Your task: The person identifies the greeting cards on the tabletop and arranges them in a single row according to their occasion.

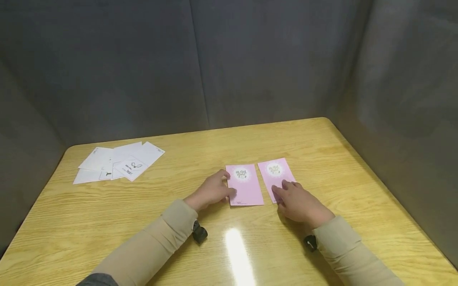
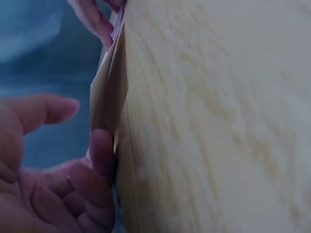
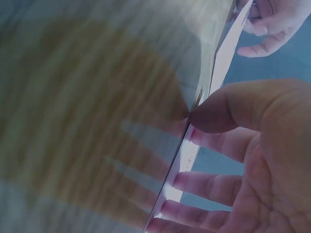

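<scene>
Two pink cards lie side by side on the table, a narrow gap between them, each with a white round patch and lettering. My left hand (image 1: 213,187) is at the left edge of the left pink card (image 1: 247,192). In the left wrist view the thumb (image 2: 53,109) stands off the card, while a fingertip (image 2: 102,145) touches its edge. My right hand (image 1: 300,201) rests on the lower part of the right pink card (image 1: 266,174). Its fingers (image 3: 209,182) lie extended over that card in the right wrist view, with the thumb tip down at the near edge.
Several white sheets and cards (image 1: 127,151) lie overlapped at the far left of the wooden table (image 1: 143,210). Dark grey panels (image 1: 150,71) rise behind the table and along both sides. A bright reflection shows on the near tabletop.
</scene>
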The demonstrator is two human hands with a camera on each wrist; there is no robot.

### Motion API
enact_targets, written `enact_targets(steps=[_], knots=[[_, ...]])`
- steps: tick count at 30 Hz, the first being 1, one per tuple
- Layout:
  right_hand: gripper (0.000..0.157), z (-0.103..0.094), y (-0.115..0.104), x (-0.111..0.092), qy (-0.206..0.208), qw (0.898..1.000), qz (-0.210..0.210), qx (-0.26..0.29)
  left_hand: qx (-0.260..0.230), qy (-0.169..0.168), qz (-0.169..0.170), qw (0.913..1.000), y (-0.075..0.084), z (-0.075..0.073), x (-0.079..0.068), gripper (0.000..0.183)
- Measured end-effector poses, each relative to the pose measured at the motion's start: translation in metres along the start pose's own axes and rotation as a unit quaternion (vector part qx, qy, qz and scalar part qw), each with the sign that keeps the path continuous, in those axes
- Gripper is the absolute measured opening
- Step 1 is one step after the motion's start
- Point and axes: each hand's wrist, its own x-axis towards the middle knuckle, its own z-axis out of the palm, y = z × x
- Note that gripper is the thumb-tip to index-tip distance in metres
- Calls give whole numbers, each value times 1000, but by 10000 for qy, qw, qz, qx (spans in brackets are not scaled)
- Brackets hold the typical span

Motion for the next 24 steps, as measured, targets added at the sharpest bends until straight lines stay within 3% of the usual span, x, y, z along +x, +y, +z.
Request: enact_targets(steps=[4, 8, 17, 21, 24], knots=[[48, -1, 0, 1, -73, 9999, 72, 56, 1255, -89, 398, 9913, 4, 1, 0, 59], [48, -2, 0, 1, -82, 9999, 24, 80, 1920, -51, 634, 9793, 8, 6, 0, 61], [48, -2, -1, 1, -60, 10000, 14, 74, 2430, -95, 751, 9671, 10, 13, 2, 28], [48, -2, -2, 1, -84, 9998, 118, 98, 2470, -98, 725, 9663, 11, 14, 3, 27], [48, -2, -2, 1, -113, 9996, 242, 126, 2492, -53, 654, 9662, 13, 15, 3, 37]])
